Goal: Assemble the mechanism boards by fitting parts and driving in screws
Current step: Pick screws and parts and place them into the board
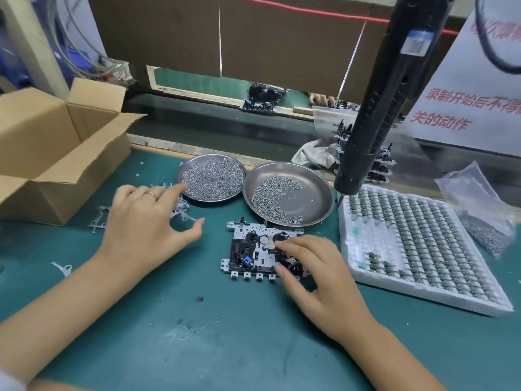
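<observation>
Risk first: the right hand (315, 275) presses fingertips down on the right half of the mechanism board (259, 253), grasping nothing that I can make out. A small pale part near its index fingertip looks loosely seated; a nudge could knock it off before any screw pins it. The board's far edge lies just beside the right screw dish (290, 194), so a slide could tip screws out (the dish rim seems to overlap it).

Left hand (146, 221) hovers released, fingers curled open, over thin grey metal pieces (180, 213) on the counter (197, 334). Electric screwdriver (366, 131) hangs unattended above.

Board: white metal frame, black gears, one blue block, tabs along the near edge, flat at counter centre.
</observation>
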